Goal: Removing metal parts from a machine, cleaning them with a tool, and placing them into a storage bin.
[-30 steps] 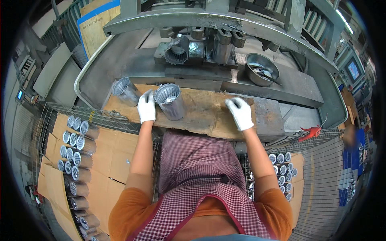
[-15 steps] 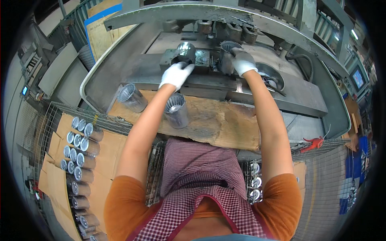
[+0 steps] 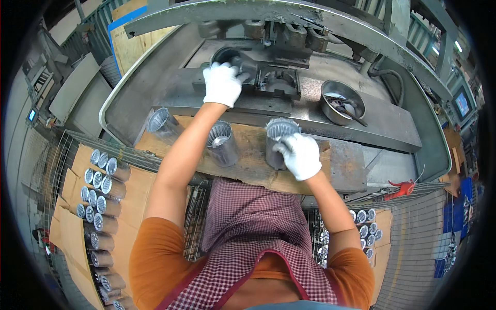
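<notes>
My white-gloved left hand (image 3: 223, 85) reaches over the machine bed, its fingers closed on the near rim of a dark, hollow metal cylinder (image 3: 249, 65). That cylinder tilts over the left part of a dark fixture; motion blurs it a little. Lower right, my gloved right hand (image 3: 300, 156) grips a grey finned metal cylinder (image 3: 275, 138) by its side. It stands upright at the wooden board (image 3: 250, 168), open end up. Two like cylinders stand to its left: a middle one (image 3: 223, 150) and a left one (image 3: 164, 125), which leans.
The fixture's right cradle (image 3: 279, 81) lies beside the left hand. A steel bowl (image 3: 342, 103) holding a dark-handled tool sits to the right. A machine beam (image 3: 310, 14) crosses above. Rows of finished-looking cylinders (image 3: 106, 206) lie on cardboard at left; more cylinders (image 3: 368, 227) lie at right.
My right hand has brought a finned cylinder from the fixture down to the wooden board. My left hand has tilted its cylinder up off the fixture, slightly leftward.
</notes>
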Tool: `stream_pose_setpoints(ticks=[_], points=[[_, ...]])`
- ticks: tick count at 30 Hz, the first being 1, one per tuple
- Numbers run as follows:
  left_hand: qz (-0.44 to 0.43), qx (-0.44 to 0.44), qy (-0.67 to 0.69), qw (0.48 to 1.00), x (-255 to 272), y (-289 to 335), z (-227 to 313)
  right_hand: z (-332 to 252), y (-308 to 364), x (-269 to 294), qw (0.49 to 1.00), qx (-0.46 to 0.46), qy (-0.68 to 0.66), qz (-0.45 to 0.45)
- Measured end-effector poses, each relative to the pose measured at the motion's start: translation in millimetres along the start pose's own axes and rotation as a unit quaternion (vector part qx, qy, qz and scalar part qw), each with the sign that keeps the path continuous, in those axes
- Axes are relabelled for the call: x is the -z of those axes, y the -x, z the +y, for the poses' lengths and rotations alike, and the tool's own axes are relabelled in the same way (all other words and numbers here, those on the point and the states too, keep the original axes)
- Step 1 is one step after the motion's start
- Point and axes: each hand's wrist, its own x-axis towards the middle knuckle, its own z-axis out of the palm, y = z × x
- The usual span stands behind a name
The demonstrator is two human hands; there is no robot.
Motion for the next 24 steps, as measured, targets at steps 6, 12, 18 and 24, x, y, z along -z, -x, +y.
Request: stream_pose_setpoints(ticks=[6,12,18,24], points=[[0.005,-0.19,-0.071,0.979,4.7,-4.2,16.8,-6.2,-23.3,35.0,0.986,-0.128,-0.078,-0.067],[-0.034,-0.197,-0.074,0.977,-27.6,-9.2,32.5,26.9,-105.2,-0.4,0.958,-0.224,-0.021,-0.179],[0.077,-0.161,-0.022,0.984,-27.7,-18.8,44.7,44.1,-162.1,-34.4,0.938,-0.25,0.047,-0.234],[-0.185,-0.082,0.031,0.979,49.3,2.1,2.2,48.9,-160.8,-58.2,0.949,-0.212,0.088,-0.214]])
